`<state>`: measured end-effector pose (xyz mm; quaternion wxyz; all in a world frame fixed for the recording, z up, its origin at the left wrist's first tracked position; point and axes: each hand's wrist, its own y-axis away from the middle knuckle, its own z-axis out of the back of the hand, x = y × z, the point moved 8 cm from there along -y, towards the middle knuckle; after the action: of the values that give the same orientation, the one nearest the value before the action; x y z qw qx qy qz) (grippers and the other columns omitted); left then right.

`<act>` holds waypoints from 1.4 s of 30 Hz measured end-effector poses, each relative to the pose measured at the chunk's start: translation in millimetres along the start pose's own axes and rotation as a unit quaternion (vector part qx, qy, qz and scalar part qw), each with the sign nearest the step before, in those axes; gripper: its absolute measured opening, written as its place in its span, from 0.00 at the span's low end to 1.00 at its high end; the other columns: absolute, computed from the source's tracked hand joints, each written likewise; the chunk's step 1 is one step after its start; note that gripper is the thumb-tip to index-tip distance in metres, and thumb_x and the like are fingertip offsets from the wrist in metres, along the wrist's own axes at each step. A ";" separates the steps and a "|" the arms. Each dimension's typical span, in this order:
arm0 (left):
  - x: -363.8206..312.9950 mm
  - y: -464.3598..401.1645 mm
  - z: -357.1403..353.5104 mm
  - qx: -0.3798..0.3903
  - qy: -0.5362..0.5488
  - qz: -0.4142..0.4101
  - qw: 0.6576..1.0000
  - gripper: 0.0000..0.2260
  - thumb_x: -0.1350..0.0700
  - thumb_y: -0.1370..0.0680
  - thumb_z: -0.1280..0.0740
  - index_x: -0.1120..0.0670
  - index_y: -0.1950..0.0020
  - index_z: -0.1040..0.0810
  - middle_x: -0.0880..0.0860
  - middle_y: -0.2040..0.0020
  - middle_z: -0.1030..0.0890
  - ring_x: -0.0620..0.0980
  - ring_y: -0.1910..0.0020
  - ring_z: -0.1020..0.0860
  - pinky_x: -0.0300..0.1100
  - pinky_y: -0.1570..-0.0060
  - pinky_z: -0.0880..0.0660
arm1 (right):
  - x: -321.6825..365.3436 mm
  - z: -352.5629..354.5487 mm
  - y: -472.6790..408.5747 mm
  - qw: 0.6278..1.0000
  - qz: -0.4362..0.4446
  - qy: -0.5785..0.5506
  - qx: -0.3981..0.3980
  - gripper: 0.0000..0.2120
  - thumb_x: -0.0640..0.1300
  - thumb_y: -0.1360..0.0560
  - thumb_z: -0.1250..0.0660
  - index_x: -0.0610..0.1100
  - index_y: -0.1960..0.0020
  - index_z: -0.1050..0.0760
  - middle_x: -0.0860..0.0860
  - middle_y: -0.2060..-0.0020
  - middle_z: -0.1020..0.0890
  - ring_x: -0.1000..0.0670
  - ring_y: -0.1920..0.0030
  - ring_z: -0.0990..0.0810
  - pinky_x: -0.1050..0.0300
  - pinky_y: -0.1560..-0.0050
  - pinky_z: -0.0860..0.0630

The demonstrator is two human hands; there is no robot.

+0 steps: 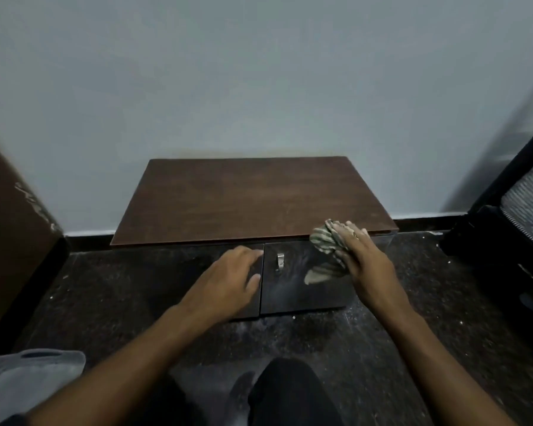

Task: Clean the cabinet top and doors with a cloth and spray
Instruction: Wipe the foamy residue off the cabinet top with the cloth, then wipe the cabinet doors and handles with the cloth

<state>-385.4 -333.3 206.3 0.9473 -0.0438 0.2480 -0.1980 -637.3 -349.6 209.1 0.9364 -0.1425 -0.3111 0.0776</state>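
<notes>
Presently, item: low cabinet (256, 198), brown top, two dark glossy doors, set against the wall. Right hand (359, 256): grip closed around a bunched striped cloth (325, 236), pressed at the upper corner of the right door (305, 281), just under the cabinet's top edge. Left hand (228, 279): fingers spread flat, steadying the left door (197, 272) beside the metal handle (280, 261). Spray: not visible. Recommended method: wipe in overlapping downward strokes, keeping the left door braced; streaks remain near the handle.
</notes>
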 end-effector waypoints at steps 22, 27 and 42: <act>60.3 -53.1 -46.2 0.029 0.186 -0.015 0.982 0.07 0.49 0.19 0.33 0.42 0.44 0.17 0.37 0.55 0.15 0.36 0.59 0.17 0.37 0.56 0.22 | 33.8 -57.2 -23.5 0.958 0.247 0.144 -0.021 0.25 0.37 0.19 0.33 0.49 0.24 0.31 0.46 0.25 0.30 0.42 0.26 0.31 0.44 0.28 0.31; 80.5 -35.7 -60.1 0.126 0.187 0.041 0.973 0.08 0.52 0.20 0.33 0.43 0.46 0.16 0.42 0.57 0.14 0.41 0.65 0.18 0.33 0.63 0.24 | 20.8 -42.2 -6.3 0.956 0.248 0.116 -0.102 0.25 0.34 0.25 0.27 0.42 0.29 0.26 0.39 0.38 0.24 0.40 0.40 0.23 0.55 0.39 0.27; 78.9 -7.0 -72.4 0.026 0.398 0.128 0.908 0.18 0.42 0.23 0.34 0.55 0.48 0.17 0.52 0.59 0.14 0.48 0.63 0.17 0.39 0.61 0.20 | 41.8 -126.8 11.2 0.952 0.278 -0.128 -0.028 0.23 0.48 0.24 0.28 0.41 0.31 0.24 0.45 0.45 0.25 0.53 0.43 0.24 0.67 0.44 0.28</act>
<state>-360.2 -370.0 108.6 0.7876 0.0951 0.6032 -0.0826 -528.0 -356.9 131.9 0.8257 -0.2380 -0.3785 0.3439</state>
